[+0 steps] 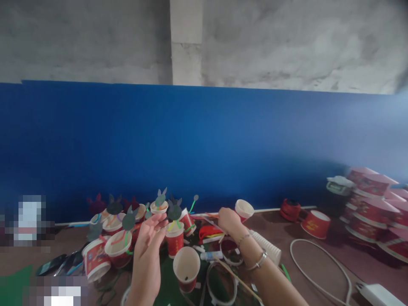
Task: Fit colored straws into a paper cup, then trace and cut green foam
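My left hand (149,244) is raised palm inward, its fingers loosely bent and apart from the thumb, with nothing clear in them. Just right of it stands a red paper cup (175,244) with a dark animal-head cutout (175,210) on a green strip. A second paper cup (186,267), its white inside showing, sits in front between my hands. My right hand (229,221) reaches over the far part of the table, fingers curled; their tips and anything in them are hidden. Coloured strips (212,215) and a red bundle (210,232) lie beside it.
Several cups with animal cutouts (117,244) crowd the left. A glue tube (211,255), tape rolls (221,282) and a stick (237,278) lie centrally. Stacked white cups (266,246) lie under my right forearm. At right are a cable (318,242) and red containers (371,212). A blue wall (204,144) rises behind.
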Tool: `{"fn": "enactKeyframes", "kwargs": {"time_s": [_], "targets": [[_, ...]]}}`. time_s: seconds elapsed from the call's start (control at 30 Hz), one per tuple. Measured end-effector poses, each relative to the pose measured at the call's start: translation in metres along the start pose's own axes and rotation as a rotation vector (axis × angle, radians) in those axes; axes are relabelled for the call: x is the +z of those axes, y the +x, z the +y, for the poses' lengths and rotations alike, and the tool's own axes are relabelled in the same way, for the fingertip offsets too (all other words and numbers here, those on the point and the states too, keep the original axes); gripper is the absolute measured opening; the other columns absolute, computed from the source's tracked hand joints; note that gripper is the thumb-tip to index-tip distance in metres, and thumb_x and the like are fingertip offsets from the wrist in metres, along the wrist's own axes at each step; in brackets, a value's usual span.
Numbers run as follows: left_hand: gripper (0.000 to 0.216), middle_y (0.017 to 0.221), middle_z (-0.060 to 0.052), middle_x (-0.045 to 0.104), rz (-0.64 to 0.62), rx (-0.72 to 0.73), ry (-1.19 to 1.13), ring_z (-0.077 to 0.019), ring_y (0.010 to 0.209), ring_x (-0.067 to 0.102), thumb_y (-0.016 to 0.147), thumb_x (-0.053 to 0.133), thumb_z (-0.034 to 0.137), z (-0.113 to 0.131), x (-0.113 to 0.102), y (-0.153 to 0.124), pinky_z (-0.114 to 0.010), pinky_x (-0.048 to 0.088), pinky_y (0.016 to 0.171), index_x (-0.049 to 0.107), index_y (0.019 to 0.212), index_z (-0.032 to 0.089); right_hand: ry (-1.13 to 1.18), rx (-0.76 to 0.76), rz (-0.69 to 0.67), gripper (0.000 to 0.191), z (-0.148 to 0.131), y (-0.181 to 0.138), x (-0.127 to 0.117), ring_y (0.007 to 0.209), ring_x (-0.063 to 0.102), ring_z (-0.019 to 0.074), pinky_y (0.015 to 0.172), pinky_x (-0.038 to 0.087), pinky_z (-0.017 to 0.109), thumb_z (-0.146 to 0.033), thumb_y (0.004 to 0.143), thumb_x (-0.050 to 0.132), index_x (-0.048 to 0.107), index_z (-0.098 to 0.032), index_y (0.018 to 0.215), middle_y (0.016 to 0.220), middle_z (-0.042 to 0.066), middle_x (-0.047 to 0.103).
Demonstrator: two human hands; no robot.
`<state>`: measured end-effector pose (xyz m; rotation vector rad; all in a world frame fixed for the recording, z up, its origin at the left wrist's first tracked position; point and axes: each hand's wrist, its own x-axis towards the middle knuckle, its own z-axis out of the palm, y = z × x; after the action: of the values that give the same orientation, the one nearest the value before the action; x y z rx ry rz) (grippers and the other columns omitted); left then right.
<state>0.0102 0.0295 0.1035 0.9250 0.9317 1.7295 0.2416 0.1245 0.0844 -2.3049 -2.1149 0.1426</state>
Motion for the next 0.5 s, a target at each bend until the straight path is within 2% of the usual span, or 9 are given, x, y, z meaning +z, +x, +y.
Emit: {"fn": "enactKeyframes", "kwargs": {"time_s": [0.1,0.17,0.27,0.37,0.43,0.5], "targets": [[0.039,0.116,-0.005,0.058,0.022,0.026,-0.009,-0.0225,0.113,0.051,0.07,0.068,0.033,0.005,-0.002,0.004,-0.032,0.038,0.092,0.058,0.105,0.022,-0.042,-0.007,-0.019,0.025,-0.017,0.018,0.006,0.094,0.06,0.02,0.08,0.05,0.039,-0.029,0.088,0.055,0.059,-0.013,0.106,0.107,0.009,0.061],[0.037,0.112,-0.005,0.06,0.038,0.034,-0.015,-0.0224,0.111,0.052,0.069,0.069,0.032,0.008,-0.002,0.007,-0.032,0.039,0.091,0.059,0.103,0.021,-0.048,-0.061,-0.018,0.029,-0.027,0.029,0.011,0.097,0.059,0.0203,0.082,0.05,0.04,-0.031,0.088,0.055,0.056,-0.014,0.111,0.113,0.009,0.058],[0.033,0.108,-0.003,0.061,0.04,0.045,-0.025,-0.0215,0.11,0.052,0.068,0.069,0.031,0.01,-0.002,0.009,-0.031,0.039,0.091,0.06,0.099,0.022,-0.013,-0.21,-0.012,0.027,-0.041,0.039,0.02,0.097,0.058,0.0201,0.082,0.049,0.04,-0.03,0.089,0.054,0.056,-0.016,0.112,0.114,0.008,0.058],[0.033,0.106,-0.003,0.062,0.049,0.047,-0.034,-0.0207,0.107,0.054,0.068,0.07,0.03,0.011,-0.001,0.011,-0.03,0.04,0.09,0.06,0.098,0.021,0.034,-0.35,0.013,0.024,-0.05,0.042,0.03,0.102,0.057,0.0193,0.087,0.046,0.035,-0.026,0.089,0.053,0.058,-0.018,0.11,0.113,0.007,0.06],[0.034,0.105,-0.004,0.062,0.07,0.039,-0.046,-0.021,0.104,0.055,0.066,0.071,0.029,0.012,0.0,0.011,-0.031,0.041,0.088,0.06,0.097,0.02,0.044,-0.399,0.021,0.024,-0.053,0.042,0.036,0.102,0.057,0.0187,0.088,0.045,0.031,-0.023,0.088,0.054,0.058,-0.019,0.111,0.111,0.008,0.061],[0.033,0.103,-0.004,0.063,0.085,0.033,-0.058,-0.021,0.102,0.056,0.065,0.071,0.028,0.014,0.001,0.011,-0.031,0.041,0.088,0.06,0.095,0.019,0.03,-0.418,0.012,0.025,-0.055,0.043,0.04,0.098,0.059,0.0189,0.085,0.046,0.033,-0.025,0.089,0.053,0.057,-0.017,0.112,0.109,0.008,0.061]]}}
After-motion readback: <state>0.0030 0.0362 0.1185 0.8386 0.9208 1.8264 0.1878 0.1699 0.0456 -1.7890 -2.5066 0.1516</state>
